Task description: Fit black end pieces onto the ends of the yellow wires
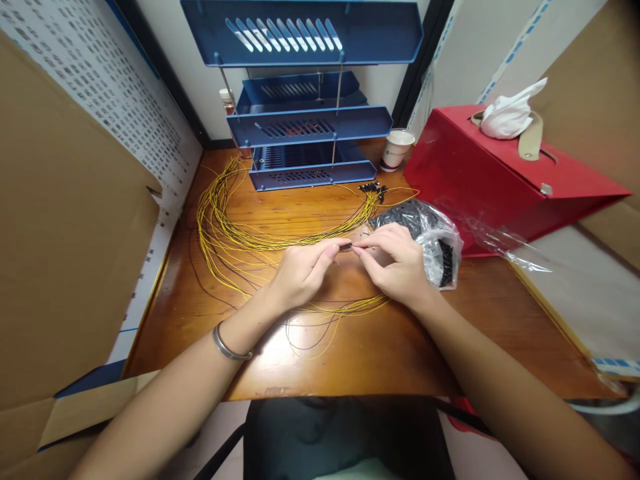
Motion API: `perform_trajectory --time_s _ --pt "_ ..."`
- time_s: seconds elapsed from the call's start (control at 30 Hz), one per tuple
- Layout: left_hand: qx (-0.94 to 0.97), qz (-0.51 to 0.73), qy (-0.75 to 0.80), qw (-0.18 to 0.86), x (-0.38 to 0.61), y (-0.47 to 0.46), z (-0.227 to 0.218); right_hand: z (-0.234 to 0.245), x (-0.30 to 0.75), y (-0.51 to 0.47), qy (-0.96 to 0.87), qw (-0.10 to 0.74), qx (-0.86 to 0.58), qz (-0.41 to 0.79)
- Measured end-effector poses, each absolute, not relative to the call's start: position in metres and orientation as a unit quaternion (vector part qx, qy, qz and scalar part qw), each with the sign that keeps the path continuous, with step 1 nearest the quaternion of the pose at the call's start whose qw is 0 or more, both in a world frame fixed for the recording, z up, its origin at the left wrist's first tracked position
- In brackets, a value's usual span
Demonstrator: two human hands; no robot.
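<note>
Wooden surface [380, 347] carries blue trays [305, 133] at the back, a red box [480, 173] to the right, and looped yellow wires [225, 233]. Near the middle, both hands meet: left hand [300, 270] pinches a small dark piece [346, 246], right hand [395, 263] pinches a wire end against it, beside a bag [435, 233].

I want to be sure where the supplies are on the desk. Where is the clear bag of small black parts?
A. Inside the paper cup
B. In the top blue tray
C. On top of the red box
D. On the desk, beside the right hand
D: the bag lies on the desk just to the right of the right hand, in front of the red box.
</note>
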State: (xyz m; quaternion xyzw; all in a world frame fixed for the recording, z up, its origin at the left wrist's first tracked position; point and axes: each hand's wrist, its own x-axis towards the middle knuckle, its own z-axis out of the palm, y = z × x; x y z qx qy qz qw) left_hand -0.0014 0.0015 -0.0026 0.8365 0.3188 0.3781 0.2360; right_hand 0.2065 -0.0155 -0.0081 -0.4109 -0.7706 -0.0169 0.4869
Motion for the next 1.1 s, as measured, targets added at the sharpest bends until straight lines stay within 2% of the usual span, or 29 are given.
perform_trajectory --time_s 0.33,0.67,1.1 --pt "0.847 0.347 0.292 0.278 -0.0060 0.0036 -0.0038 -0.0094 0.2081 -0.0147 -0.766 0.488 -0.418 -0.026" --pt "0.858 0.389 0.246 0.228 -0.0040 0.0046 -0.0059 -0.0077 0.2074 -0.0150 -0.756 0.503 -0.418 -0.013" --pt "0.906 0.320 0.218 0.169 -0.0090 0.0069 -0.0042 -0.0087 0.2084 -0.0141 -0.733 0.511 -0.449 0.001"
